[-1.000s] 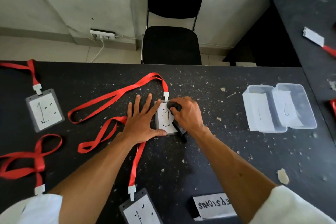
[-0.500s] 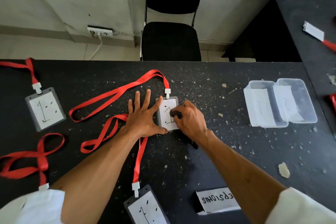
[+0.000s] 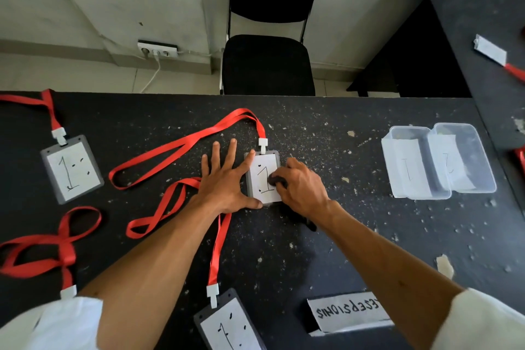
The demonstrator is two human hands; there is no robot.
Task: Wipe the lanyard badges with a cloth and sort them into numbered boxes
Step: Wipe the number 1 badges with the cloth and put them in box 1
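Lying mid-counter, the grey badge (image 3: 262,176) shows a white card marked "1" on a red lanyard (image 3: 181,148). The left hand (image 3: 224,182) presses flat, fingers spread, on its left edge; the right hand (image 3: 302,186) grips a dark cloth (image 3: 275,180) on its face. Two clear boxes (image 3: 437,160) sit touching near the right edge of the black counter (image 3: 326,236).
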